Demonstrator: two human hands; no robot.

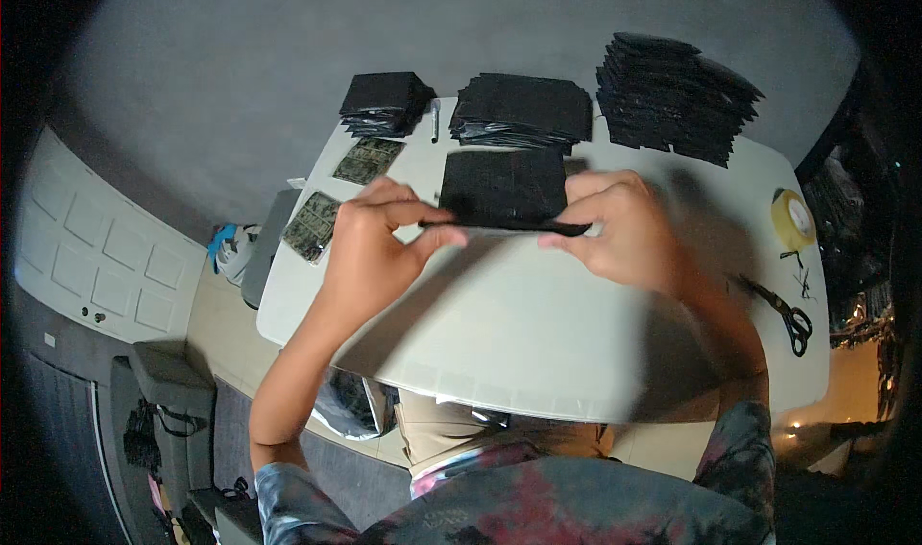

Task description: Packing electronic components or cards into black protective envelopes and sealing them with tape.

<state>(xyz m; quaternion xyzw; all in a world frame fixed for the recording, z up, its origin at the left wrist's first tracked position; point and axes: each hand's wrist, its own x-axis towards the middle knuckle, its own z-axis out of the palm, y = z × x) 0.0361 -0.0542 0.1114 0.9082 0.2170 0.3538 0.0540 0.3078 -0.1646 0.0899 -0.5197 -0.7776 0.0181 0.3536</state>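
Observation:
Between my hands is a thin black sheet, fabric-like, seen nearly edge-on as a dark strip [509, 227]. My left hand [376, 236] pinches its left end between thumb and fingers. At the other end my right hand [622, 230] pinches it the same way. Just beyond the strip lies a flat black rectangle [504, 178]; whether it joins the strip I cannot tell. Two dark patterned flat packets, one nearer [311, 226] and one farther [369, 160], lie left of my left hand.
Along the white table's [499, 343] far edge stand a small black stack [384, 101], a middle stack [521, 108] and a taller right stack [672, 98]. A marker [435, 121] lies between the first two. On the right are a tape roll [793, 219] and black-handled scissors [789, 319].

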